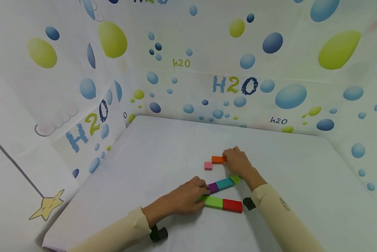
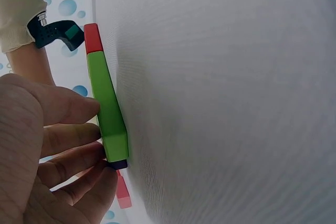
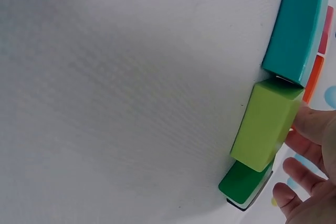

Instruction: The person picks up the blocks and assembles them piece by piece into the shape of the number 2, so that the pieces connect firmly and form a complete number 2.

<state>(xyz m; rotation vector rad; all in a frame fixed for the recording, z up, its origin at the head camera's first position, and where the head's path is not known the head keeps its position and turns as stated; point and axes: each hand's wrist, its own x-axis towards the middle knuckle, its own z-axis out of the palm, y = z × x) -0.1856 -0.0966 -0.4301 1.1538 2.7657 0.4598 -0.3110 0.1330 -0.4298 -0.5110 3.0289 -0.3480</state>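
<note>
My left hand point(image 1: 188, 196) bends its fingers over the near end of a purple block point(image 1: 212, 188). In the left wrist view, its thumb and fingers lie along a long light green block point(image 2: 107, 98), with a dark block point(image 2: 117, 164) at its lower end. My right hand point(image 1: 238, 162) pinches the right end of an orange block point(image 1: 218, 160); the fingertips are partly hidden. A pink block point(image 1: 208, 166) lies at its left. Under the right wrist, a teal block point(image 1: 224, 183) meets a small green block point(image 3: 268, 124), with a dark green block point(image 3: 243, 182) beyond.
A red block point(image 1: 232, 205) ends the near row, beside the camera point(image 1: 249, 203) on the right wrist. Another camera point(image 1: 158, 233) hangs under the left wrist. The white tabletop point(image 1: 163, 147) runs back to a wall point(image 1: 207, 42) patterned with blue and green drops.
</note>
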